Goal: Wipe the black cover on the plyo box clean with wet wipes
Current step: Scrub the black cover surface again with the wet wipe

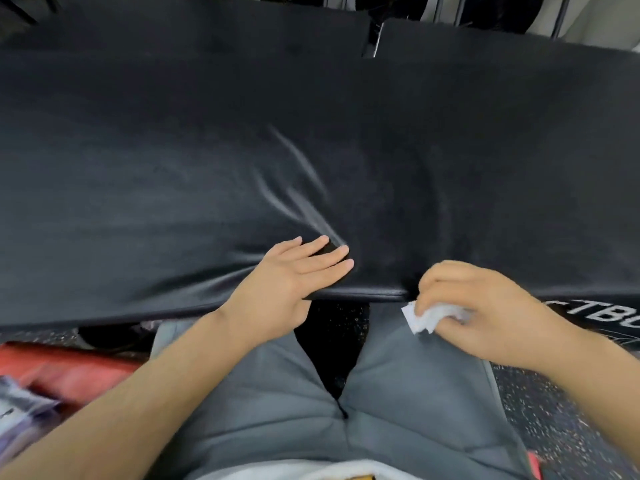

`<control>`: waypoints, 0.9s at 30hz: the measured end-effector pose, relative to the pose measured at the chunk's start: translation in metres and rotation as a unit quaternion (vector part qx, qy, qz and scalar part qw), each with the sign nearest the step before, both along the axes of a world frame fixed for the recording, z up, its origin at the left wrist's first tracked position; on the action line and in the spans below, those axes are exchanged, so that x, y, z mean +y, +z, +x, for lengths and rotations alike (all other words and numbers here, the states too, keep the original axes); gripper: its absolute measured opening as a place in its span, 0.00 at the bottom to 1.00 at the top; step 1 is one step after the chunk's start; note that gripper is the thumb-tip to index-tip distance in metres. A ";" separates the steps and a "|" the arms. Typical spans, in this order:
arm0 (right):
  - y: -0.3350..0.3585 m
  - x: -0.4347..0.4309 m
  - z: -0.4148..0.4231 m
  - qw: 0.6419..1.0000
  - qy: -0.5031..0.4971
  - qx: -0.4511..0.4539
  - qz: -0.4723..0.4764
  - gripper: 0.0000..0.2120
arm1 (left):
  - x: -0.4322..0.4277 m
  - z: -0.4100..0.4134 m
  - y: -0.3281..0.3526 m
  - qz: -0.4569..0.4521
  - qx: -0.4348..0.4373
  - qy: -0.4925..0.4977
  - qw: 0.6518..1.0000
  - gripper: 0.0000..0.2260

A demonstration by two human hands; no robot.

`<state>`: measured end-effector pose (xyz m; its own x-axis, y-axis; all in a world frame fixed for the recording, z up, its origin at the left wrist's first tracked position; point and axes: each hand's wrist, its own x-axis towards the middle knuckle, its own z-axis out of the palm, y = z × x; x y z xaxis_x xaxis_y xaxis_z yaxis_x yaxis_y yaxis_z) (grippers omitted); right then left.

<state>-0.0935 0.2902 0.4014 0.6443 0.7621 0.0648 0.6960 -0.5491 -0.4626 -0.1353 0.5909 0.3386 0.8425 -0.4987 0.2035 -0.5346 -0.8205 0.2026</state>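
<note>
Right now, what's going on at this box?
A person is at a box draped in a black cover. The left hand lies flat on the cover near its front edge, fingers straight, and creases fan out from it. The right hand grips a crumpled white wipe at the front edge, just below the top surface, so it is not on the top at this moment. A blurred packet lies at lower left.
</note>
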 end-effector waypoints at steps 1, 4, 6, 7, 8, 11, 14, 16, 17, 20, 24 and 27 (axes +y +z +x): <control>0.002 -0.002 -0.001 0.998 -0.036 0.004 0.050 0.17 | -0.006 -0.001 0.001 -0.004 0.000 0.003 1.000 0.41; 0.001 0.017 0.002 0.974 -0.167 -0.044 0.147 0.16 | -0.018 -0.009 0.006 -0.007 -0.008 0.015 1.000 0.41; -0.007 0.036 0.000 0.970 -0.202 -0.056 0.123 0.12 | -0.028 -0.015 0.010 0.004 -0.003 0.017 1.000 0.41; -0.011 0.044 -0.006 0.977 -0.186 -0.047 0.095 0.10 | -0.032 -0.019 0.011 0.018 0.001 0.014 1.000 0.41; -0.015 0.049 -0.012 0.984 -0.163 -0.037 0.064 0.10 | -0.033 -0.021 0.010 0.031 0.004 0.009 0.999 0.40; -0.028 0.045 -0.033 0.988 -0.138 -0.066 0.038 0.13 | -0.023 -0.023 0.005 0.007 0.025 -0.001 1.000 0.34; -0.041 0.046 -0.038 0.979 -0.162 -0.099 0.074 0.08 | -0.014 -0.022 0.008 -0.034 0.084 0.017 0.996 0.37; -0.047 0.068 -0.039 0.984 -0.127 -0.084 0.094 0.08 | -0.012 -0.022 0.012 -0.076 0.113 0.030 0.990 0.38; -0.049 0.080 -0.041 0.988 -0.099 -0.070 0.094 0.10 | -0.012 -0.022 0.013 -0.091 0.119 0.029 0.988 0.36; -0.046 0.088 -0.041 0.996 -0.050 -0.046 0.056 0.10 | -0.003 -0.020 0.013 -0.101 0.132 0.030 0.986 0.32; -0.046 0.044 -0.021 0.983 -0.169 -0.049 0.046 0.10 | 0.002 -0.021 0.012 -0.095 0.116 0.046 0.988 0.29; -0.040 0.071 -0.029 0.990 -0.125 -0.035 0.061 0.09 | -0.001 -0.020 0.012 -0.113 0.129 0.051 0.984 0.31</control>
<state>-0.1225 0.3615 0.3610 0.8027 0.5627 0.1976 0.5778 -0.6517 -0.4914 -0.1555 0.5894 0.3508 0.9241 -0.3753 0.0729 -0.3587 -0.7852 0.5047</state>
